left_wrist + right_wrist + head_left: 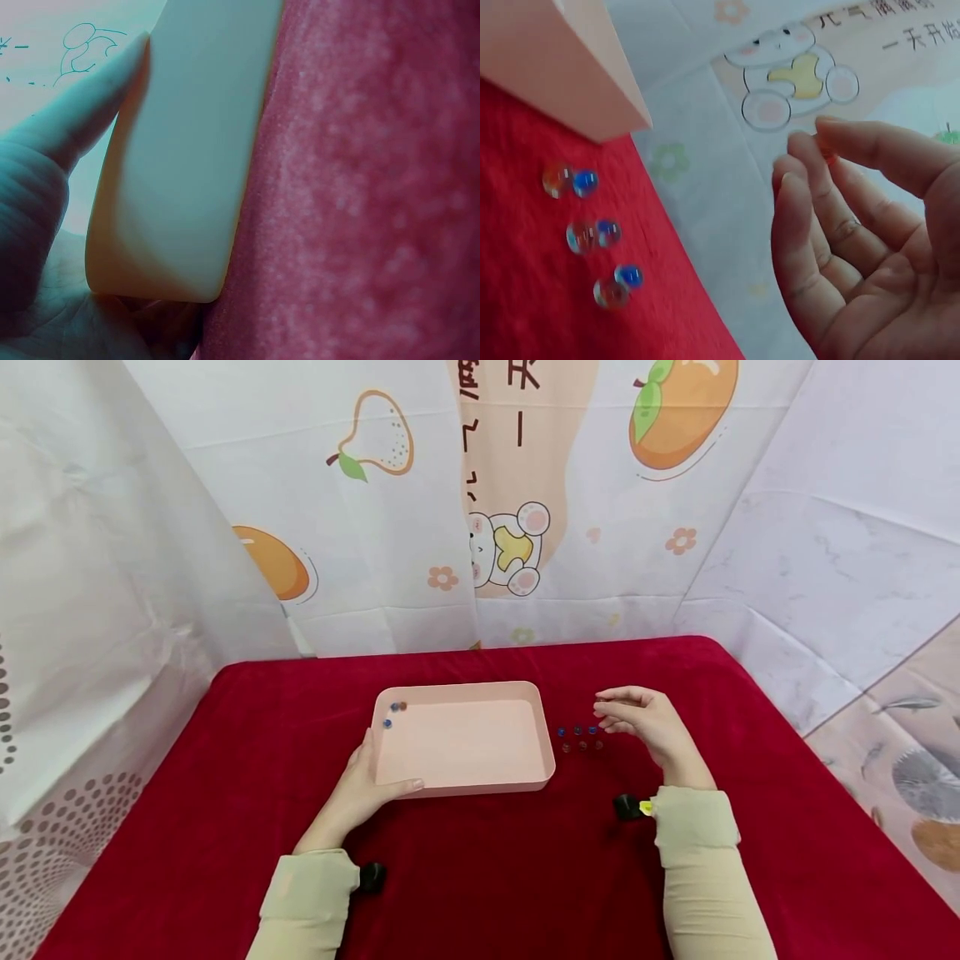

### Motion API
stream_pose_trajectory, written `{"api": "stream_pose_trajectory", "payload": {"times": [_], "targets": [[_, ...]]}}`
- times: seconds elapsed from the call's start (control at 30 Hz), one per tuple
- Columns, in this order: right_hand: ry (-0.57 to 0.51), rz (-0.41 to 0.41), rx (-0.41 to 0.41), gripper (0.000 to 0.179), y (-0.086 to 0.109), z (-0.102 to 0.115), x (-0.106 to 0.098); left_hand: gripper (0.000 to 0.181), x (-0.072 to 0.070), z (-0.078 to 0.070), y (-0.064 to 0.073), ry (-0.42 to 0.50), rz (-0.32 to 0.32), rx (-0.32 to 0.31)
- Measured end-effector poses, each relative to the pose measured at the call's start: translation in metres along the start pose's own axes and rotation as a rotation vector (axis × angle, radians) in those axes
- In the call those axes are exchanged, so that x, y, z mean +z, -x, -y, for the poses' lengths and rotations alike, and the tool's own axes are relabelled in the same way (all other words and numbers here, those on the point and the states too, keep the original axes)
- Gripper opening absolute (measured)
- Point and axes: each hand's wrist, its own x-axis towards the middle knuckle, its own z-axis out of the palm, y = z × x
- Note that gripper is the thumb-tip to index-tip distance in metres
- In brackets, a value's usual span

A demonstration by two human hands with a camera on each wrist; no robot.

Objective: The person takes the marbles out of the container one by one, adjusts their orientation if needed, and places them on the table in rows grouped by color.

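Observation:
A shallow pink tray [465, 789] lies on the red cloth. My left hand [366, 785] holds its near left corner, the thumb along the near wall and the palm against the corner in the left wrist view. Inside, at the far left, sit two blue marbles [387, 723] and a reddish-brown marble [403, 705]. To the right of the tray my right hand [637, 718] is raised above the cloth. Thumb and forefinger pinch a small reddish marble [827, 154], mostly hidden by the fingertips. Several clear marbles with blue [585, 182] or reddish [581, 236] cores lie in pairs beside the tray.
The red cloth [480, 877] covers the table, whose back edge meets a printed white curtain [375, 543]. White sheeting [90, 568] hangs at the left, and marbled sheeting [847, 568] at the right. Small black devices [627, 807] sit at both wrists.

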Motion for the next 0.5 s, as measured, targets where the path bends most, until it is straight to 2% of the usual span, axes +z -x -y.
{"api": "stream_pose_trajectory", "payload": {"times": [0.33, 0.5], "targets": [[0.125, 0.004, 0.053, 0.043, 0.0, -0.011, -0.015, 0.128, 0.0, 0.001, 0.0, -0.002, 0.0, 0.005], [0.169, 0.018, 0.074, 0.049, 0.001, -0.018, -0.021, 0.129, 0.0, 0.001, 0.0, -0.006, 0.002, 0.003]]}}
